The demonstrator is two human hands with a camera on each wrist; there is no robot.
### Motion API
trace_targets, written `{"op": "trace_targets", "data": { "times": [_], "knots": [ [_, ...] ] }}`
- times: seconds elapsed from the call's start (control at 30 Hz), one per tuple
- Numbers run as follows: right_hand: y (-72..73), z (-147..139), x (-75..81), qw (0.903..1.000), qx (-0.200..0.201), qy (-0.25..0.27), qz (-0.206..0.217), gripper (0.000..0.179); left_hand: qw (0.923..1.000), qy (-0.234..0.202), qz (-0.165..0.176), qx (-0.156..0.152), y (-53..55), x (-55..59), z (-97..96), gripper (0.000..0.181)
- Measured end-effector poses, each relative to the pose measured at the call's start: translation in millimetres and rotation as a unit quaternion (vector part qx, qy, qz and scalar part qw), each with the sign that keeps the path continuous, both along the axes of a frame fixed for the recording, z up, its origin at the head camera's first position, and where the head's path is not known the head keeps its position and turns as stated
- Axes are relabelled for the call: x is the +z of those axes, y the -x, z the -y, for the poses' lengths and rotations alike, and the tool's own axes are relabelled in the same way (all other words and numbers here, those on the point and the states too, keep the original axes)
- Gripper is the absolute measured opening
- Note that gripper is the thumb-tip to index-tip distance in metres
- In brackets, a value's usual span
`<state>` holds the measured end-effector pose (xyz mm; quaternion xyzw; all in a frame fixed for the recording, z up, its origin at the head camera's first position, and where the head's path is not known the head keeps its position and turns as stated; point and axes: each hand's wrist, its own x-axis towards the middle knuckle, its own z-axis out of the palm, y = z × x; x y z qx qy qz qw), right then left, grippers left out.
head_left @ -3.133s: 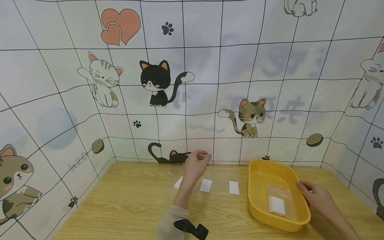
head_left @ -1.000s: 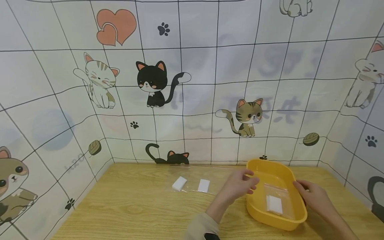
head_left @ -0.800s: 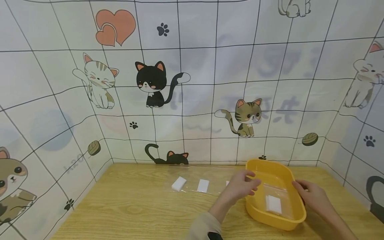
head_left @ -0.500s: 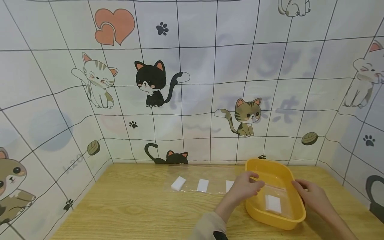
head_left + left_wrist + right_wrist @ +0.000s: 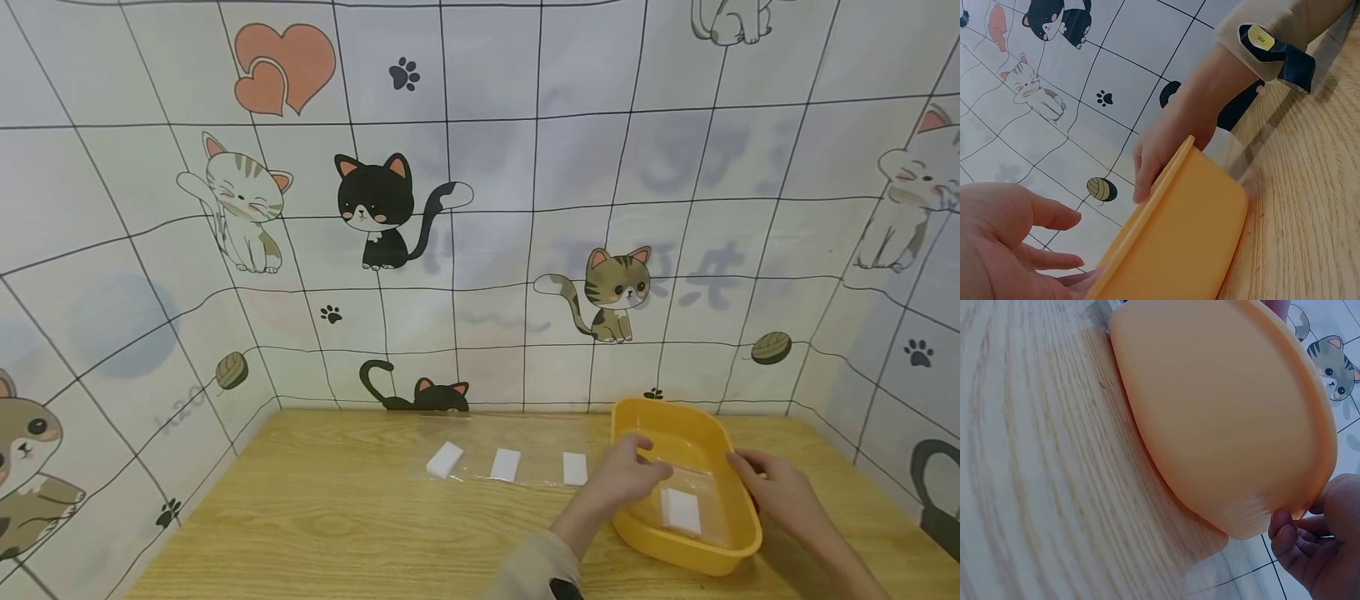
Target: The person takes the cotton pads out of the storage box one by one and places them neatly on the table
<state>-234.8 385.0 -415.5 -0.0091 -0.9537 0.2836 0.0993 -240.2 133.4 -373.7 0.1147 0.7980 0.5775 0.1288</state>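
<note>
A yellow plastic basin [image 5: 675, 552] stands on the right of the table in the head view. In it lies a clear zip bag [image 5: 711, 510] with a white rectangular piece inside. My right hand [image 5: 776, 487] grips the basin's right rim, thumb on top and fingers beneath, as the right wrist view shows. Over the left rim reaches my left hand [image 5: 630, 473], its fingers spread loosely above the bag, with nothing seen in its grasp. Left of the basin, clear bags lie in a row with white pieces [image 5: 445, 459] inside.
The wooden table [image 5: 337, 517] meets a white cloth backdrop [image 5: 495, 242] printed with cats and grid lines, close behind the basin and bags. The same backdrop closes both sides. A black strap [image 5: 564, 589] is on the left sleeve.
My left hand has moved right, from above the row of bags to over the basin, then slightly farther in and down. My right hand keeps hold of the rim.
</note>
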Motion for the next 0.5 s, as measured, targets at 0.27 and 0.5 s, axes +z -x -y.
{"op": "trace_targets", "data": {
  "times": [0.27, 0.5],
  "knots": [
    [0.6, -0.7, -0.8, 1.0000, -0.003, 0.000, 0.009, 0.063, 0.9997, 0.019, 0.011, 0.008, 3.0, -5.2, -7.7, 0.039],
    [0.6, -0.1, 0.4, 0.9998, -0.009, 0.002, 0.018, 0.065, 0.9993, 0.035, 0.012, 0.004, 4.9, -7.4, -12.9, 0.042]
  ]
}}
